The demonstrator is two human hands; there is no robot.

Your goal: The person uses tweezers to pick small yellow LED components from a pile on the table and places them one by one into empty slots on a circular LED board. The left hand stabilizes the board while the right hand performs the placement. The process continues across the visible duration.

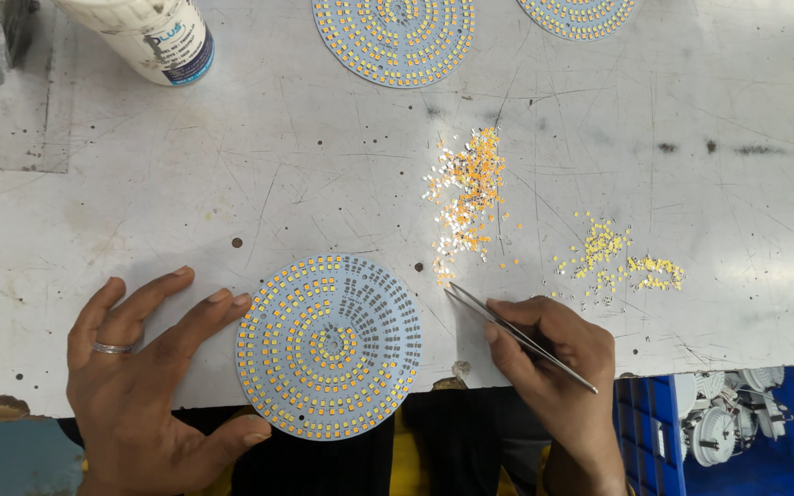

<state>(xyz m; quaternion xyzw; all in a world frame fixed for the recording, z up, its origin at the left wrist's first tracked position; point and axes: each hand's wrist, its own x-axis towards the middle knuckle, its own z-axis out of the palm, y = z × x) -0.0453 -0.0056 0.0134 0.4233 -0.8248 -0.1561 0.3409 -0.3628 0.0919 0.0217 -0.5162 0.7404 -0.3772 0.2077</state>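
Observation:
A round white circuit board point(328, 346) with rings of small yellow and orange chips lies at the near edge of the grey table point(140, 202). Its upper right part shows bare pads. My left hand point(144, 377), with a ring on one finger, rests flat against the board's left rim, fingers apart. My right hand point(558, 367) pinches metal tweezers point(516, 335), whose tips point at the table just right of the board. A heap of loose orange and white chips point(469, 188) lies beyond the tips, and a smaller yellow heap point(618, 262) sits to the right.
Two more round boards point(394, 37) point(579, 14) lie at the far edge. A white bottle with a blue label point(153, 37) lies at the top left. A blue bin point(728, 432) with white round parts stands below the table's right corner.

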